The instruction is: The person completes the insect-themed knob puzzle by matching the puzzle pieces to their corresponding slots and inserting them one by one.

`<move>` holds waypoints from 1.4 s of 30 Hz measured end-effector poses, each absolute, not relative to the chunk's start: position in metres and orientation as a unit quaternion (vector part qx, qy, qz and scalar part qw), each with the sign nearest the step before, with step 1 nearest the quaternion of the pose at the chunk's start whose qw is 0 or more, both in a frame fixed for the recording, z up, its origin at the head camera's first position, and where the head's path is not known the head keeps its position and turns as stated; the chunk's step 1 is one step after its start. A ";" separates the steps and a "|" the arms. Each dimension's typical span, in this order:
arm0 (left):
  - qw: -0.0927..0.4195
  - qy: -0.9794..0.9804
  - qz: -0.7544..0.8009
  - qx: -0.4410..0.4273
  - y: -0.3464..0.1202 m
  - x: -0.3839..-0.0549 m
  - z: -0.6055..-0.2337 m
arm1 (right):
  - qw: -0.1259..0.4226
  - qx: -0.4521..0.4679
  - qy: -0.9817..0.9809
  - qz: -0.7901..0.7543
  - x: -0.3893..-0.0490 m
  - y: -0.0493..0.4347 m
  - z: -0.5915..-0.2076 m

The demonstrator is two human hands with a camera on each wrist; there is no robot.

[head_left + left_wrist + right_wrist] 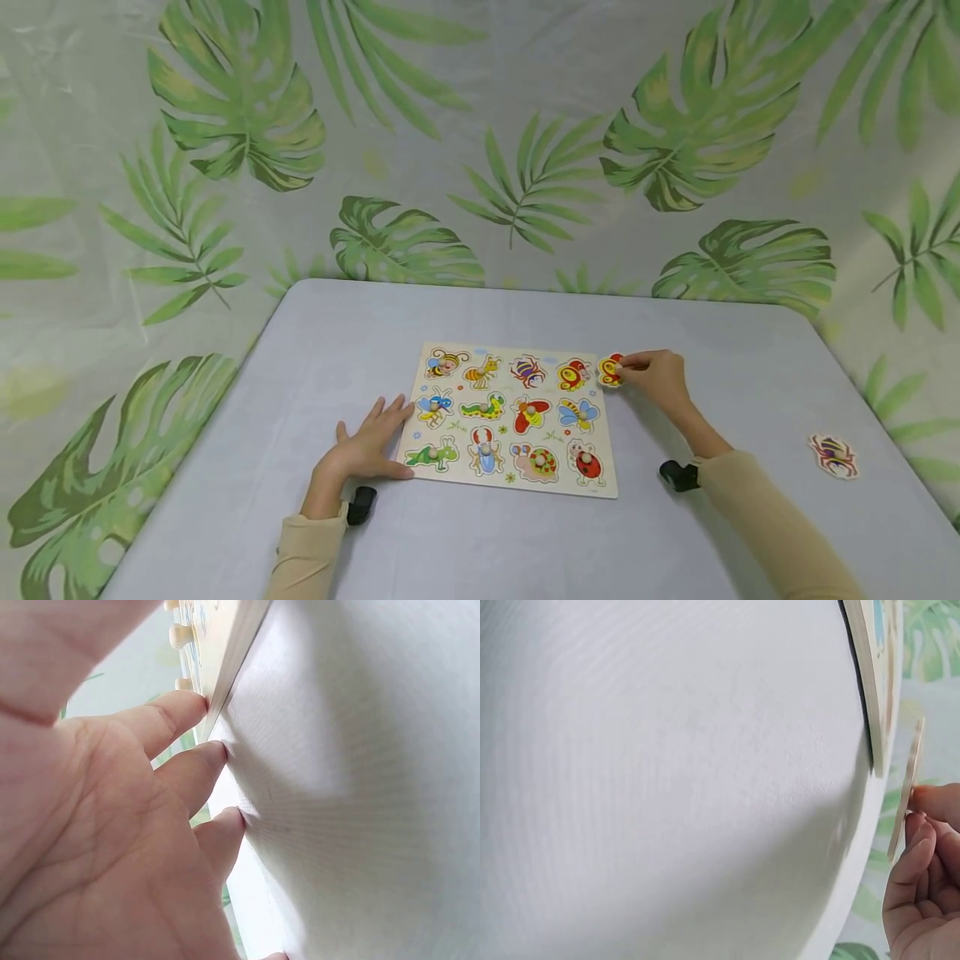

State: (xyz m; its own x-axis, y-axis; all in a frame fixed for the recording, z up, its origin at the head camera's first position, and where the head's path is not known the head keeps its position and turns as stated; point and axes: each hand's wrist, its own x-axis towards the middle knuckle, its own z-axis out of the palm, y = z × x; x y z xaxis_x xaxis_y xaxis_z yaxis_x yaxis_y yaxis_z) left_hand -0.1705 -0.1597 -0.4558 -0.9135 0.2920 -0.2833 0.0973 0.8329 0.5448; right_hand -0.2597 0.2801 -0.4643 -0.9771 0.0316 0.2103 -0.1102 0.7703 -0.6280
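A wooden puzzle board [465, 423] with insect pictures lies flat on the table. My left hand [367, 446] is spread at its left side, thumb and fingertips at the edge. In the left wrist view, the fingers [176, 724] look straight, one fingertip touching the board's side. My right hand [660, 377] pinches a red and yellow butterfly puzzle piece [610, 371] beside the board's upper right corner. The right wrist view shows this piece [913, 765] edge-on, raised off the table. A matching butterfly picture [574, 375] without a knob is on the board close by.
A spider puzzle piece [834, 457] lies on the table at the far right. On the board, a spider picture [528, 372] shows no knob, while several other pieces, such as the ladybug [587, 462], have knobs. A leaf-patterned cloth [525, 167] hangs behind the table.
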 end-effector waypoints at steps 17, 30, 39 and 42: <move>0.185 0.941 0.263 0.102 -0.159 -0.168 -0.453 | 0.070 0.050 -0.936 0.341 -0.265 0.254 -0.470; 0.185 0.941 0.265 0.098 -0.158 -0.170 -0.454 | 0.050 0.064 -0.933 0.351 -0.269 0.235 -0.474; 0.185 0.941 0.266 0.098 -0.159 -0.170 -0.456 | 0.047 0.063 -0.934 0.350 -0.268 0.227 -0.472; 0.184 0.941 0.266 0.098 -0.159 -0.171 -0.456 | 0.047 0.065 -0.935 0.347 -0.269 0.224 -0.471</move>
